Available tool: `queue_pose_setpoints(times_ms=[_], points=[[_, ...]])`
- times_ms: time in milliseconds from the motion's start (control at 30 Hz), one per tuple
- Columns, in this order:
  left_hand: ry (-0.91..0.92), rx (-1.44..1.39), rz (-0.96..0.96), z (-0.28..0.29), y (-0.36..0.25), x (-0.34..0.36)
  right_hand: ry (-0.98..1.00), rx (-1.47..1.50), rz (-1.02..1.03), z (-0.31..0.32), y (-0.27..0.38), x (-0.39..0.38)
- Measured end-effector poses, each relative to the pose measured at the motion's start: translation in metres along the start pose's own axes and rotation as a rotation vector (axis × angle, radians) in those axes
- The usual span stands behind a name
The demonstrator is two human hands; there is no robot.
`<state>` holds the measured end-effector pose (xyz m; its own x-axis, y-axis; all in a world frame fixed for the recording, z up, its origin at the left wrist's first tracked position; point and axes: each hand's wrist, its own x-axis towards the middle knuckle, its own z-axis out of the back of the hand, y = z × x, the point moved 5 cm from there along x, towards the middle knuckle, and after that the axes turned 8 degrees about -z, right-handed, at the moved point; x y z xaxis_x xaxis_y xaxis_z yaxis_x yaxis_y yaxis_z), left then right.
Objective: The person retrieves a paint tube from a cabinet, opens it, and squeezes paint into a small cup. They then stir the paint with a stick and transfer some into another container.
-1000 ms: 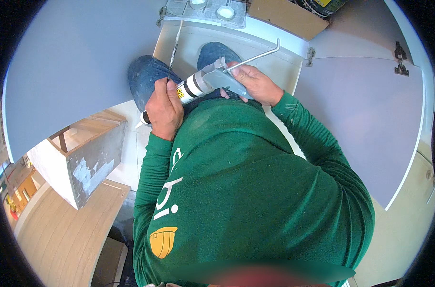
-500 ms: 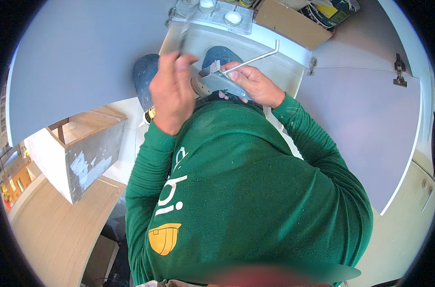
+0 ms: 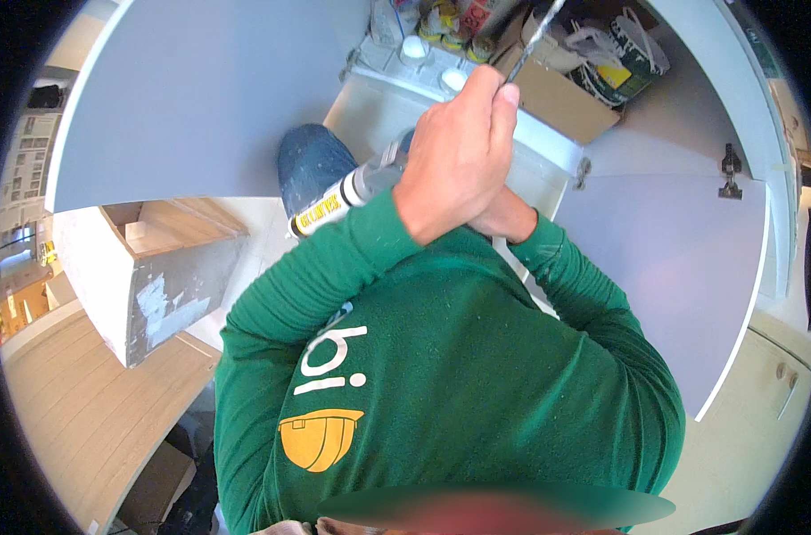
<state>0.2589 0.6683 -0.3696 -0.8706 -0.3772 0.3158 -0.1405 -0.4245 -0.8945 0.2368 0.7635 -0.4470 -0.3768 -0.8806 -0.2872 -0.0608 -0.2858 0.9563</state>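
My left hand (image 3: 454,160) is closed, with a long twisted drill bit (image 3: 537,40) pinched between thumb and fingers. The bit points up and to the right. Beneath it, my right hand (image 3: 508,217) is mostly covered, with only the wrist and the back of the hand showing. A caulking gun (image 3: 370,181) with a white, yellow-labelled cartridge (image 3: 321,212) sticks out to the left from under my hands. Its handle and rod are hidden behind my left hand, and so are my right fingers.
Pale cabinet doors stand open at left (image 3: 200,107) and right (image 3: 664,259). Ahead, a shelf tray (image 3: 383,64) bears white cups, beside a cardboard box (image 3: 557,94) with bags in it. A worn wooden box (image 3: 187,285) stands at left by a curved wooden top (image 3: 111,401).
My left hand has moved right with the drill bit and now crosses over my right hand. The caulking gun's bent rod, seen before, is now hidden. The cartridge shows more at left.
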Motion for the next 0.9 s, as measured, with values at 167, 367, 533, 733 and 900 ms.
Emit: queue_pose_setpoints(times_ms=[167,367,533,733,900], points=[[0.536,-0.519,0.119,0.042,-0.018,-0.009,0.146,-0.021,0.086,-0.024,0.029,0.009],[0.345,-0.487,0.171,0.073,-0.031,0.002,0.252,-0.49,0.279,-0.035,0.051,0.028],[0.471,-0.618,0.373,0.075,-0.051,0.001,0.387,-0.383,0.381,-0.047,0.06,0.031],[0.592,-0.714,0.249,0.07,-0.063,0.004,0.318,-0.724,0.443,-0.03,0.075,0.03],[0.595,-0.72,0.212,0.081,-0.064,0.013,0.455,-0.565,0.378,-0.029,0.092,0.034]])
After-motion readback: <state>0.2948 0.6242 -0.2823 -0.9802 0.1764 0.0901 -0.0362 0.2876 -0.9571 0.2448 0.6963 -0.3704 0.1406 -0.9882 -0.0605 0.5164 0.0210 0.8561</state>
